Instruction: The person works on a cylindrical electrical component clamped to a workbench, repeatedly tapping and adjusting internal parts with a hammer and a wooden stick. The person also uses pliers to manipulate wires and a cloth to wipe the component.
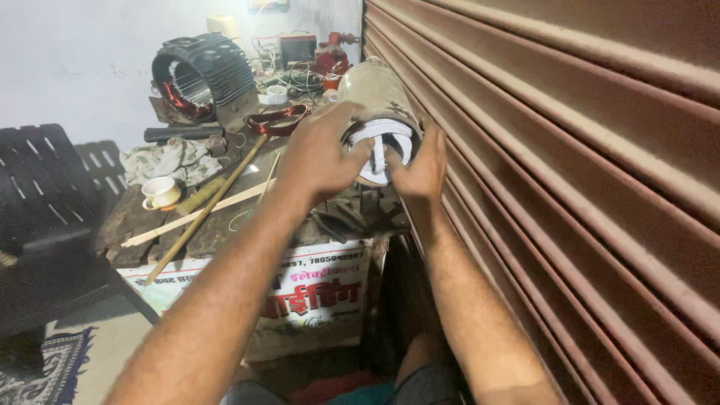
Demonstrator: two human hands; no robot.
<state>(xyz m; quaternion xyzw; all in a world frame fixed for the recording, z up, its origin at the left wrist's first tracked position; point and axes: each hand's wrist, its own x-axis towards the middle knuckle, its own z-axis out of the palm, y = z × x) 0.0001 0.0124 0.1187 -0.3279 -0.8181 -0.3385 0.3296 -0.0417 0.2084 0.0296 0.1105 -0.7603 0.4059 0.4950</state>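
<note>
Forearms: both reach up from the six o'clock edge of the view and meet at the open mouth of a pale cylindrical motor housing (375, 97).
Left hand (319, 154): fingers spread and curled over the nine o'clock side of the housing's mouth, fingertips on the white insulating paper (390, 135) that lines the bore.
Right hand (421, 169): at the five o'clock side of the mouth, fingers bent onto the rim; whether it pinches the paper or only steadies the shell, I cannot tell.
Housing: lies on its side at the three o'clock end of the table (150, 217), mouth toward the camera, just beside the brown roller shutter (570, 187).
Outward: a coil of copper wire (274, 120) at ten o'clock of the housing, then a black finned stator (202, 75), a small cup (160, 193), a long wooden stick (206, 214) and a rag (169, 159).
Risk: the paper could tear or slip out of its slots if pushed unevenly; the round housing could roll, as its support is hidden.
Room: shutter crowds the right hand; open space lies toward nine o'clock, above the cluttered table and a dark chair (45, 202).
</note>
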